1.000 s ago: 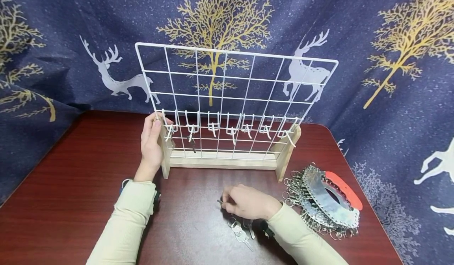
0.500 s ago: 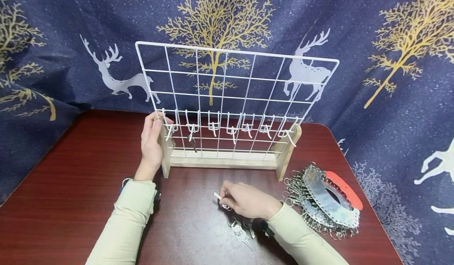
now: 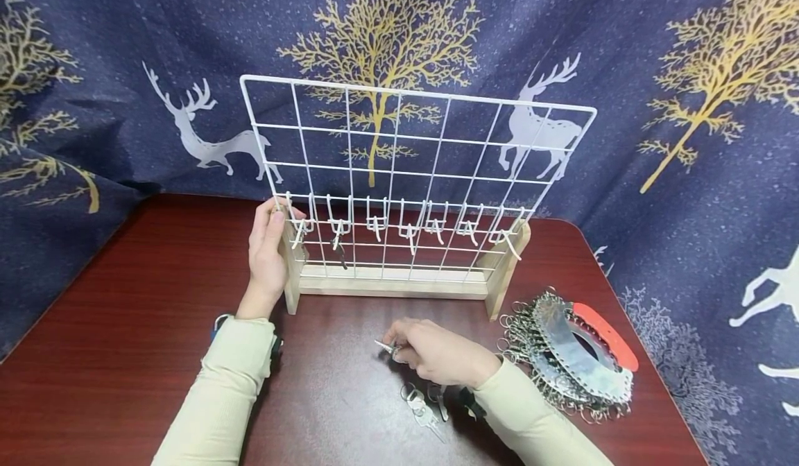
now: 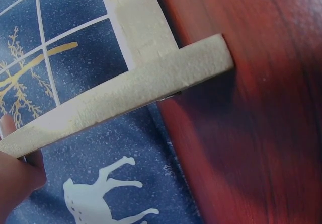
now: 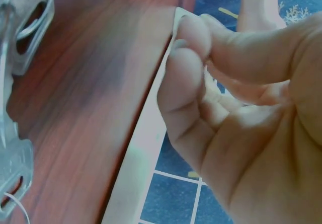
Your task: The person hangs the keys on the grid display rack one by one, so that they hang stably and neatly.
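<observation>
My left hand [image 3: 267, 261] grips the left wooden upright [image 3: 290, 279] of a white wire grid rack [image 3: 418, 92], thumb on the near side. In the left wrist view part of that hand [image 4: 20, 176] shows at the upright's end. Over the table in front of the rack, my right hand [image 3: 440, 355] pinches a small silvery key [image 3: 383, 346] between thumb and fingers; its shaft points left. In the right wrist view the fingertips [image 5: 183, 70] are pressed together and hide the key. Several white hooks [image 3: 408, 231] line the grid, and a dark key [image 3: 340, 254] hangs at the second from the left.
Loose keys with rings [image 3: 424, 410] lie on the table below my right wrist. To the right sits a silvery curved plate holder with a red handle [image 3: 605, 334], fringed by many rings. A patterned blue cloth [image 3: 212, 29] hangs behind the dark red table [image 3: 156, 299].
The key in my right fingers has turned: first a dark bit, then pale, now its silvery shaft points left. My right hand has shifted slightly up. The left hand stays on the upright.
</observation>
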Action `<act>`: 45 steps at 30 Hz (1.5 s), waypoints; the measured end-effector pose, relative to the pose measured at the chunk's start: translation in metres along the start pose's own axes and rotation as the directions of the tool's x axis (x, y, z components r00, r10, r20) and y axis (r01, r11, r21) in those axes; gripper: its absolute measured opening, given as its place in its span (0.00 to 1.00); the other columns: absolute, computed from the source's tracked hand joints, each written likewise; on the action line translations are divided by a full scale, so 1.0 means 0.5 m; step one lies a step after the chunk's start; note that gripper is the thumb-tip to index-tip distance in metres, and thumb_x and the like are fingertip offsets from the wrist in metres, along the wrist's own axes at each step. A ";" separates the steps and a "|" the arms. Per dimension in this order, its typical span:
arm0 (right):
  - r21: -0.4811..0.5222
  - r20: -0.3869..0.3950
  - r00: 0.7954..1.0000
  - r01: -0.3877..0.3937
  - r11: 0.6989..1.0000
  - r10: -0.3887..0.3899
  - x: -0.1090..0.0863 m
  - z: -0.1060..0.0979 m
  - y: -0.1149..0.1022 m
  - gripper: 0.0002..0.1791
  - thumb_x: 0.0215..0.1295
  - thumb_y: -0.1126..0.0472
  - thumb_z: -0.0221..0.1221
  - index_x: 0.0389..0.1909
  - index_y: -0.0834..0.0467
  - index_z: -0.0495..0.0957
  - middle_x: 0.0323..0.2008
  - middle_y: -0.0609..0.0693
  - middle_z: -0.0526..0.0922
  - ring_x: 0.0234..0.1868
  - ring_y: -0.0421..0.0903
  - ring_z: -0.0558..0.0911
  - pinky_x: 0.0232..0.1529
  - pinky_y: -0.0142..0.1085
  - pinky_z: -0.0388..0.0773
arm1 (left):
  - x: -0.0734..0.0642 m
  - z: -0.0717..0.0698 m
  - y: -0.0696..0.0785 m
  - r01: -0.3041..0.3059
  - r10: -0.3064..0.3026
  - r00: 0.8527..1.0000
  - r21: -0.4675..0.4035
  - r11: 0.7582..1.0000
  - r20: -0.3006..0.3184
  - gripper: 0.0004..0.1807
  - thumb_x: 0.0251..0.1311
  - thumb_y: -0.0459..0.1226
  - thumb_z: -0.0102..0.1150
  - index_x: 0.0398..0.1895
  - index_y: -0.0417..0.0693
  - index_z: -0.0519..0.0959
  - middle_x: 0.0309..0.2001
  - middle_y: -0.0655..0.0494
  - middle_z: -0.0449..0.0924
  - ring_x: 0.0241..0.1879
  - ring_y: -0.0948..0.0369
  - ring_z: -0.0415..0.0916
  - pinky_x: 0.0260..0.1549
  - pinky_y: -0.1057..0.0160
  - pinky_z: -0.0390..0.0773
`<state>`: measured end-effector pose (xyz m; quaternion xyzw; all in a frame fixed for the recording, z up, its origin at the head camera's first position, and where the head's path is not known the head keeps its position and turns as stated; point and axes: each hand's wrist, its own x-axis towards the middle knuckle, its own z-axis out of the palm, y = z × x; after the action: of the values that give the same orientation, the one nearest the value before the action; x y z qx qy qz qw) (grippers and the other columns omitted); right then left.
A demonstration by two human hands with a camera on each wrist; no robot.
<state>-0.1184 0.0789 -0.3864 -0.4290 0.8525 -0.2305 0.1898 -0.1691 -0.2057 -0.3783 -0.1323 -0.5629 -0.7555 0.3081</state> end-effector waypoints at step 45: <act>0.274 -0.517 0.855 0.137 0.952 0.025 0.018 -0.019 -0.014 0.03 0.65 0.59 0.62 0.38 0.50 0.82 0.33 0.37 0.83 0.25 0.39 0.76 0.23 0.33 0.75 | -0.002 -0.001 0.001 0.013 -0.013 1.000 -0.020 1.000 0.002 0.12 0.74 0.34 0.35 0.48 0.49 0.71 0.38 0.48 0.76 0.25 0.63 0.72 0.11 0.68 0.71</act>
<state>-0.1238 0.0700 -0.3760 -0.3426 0.8138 -0.4693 0.0111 -0.1681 -0.2060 -0.3784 -0.1322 -0.5563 -0.7631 0.3012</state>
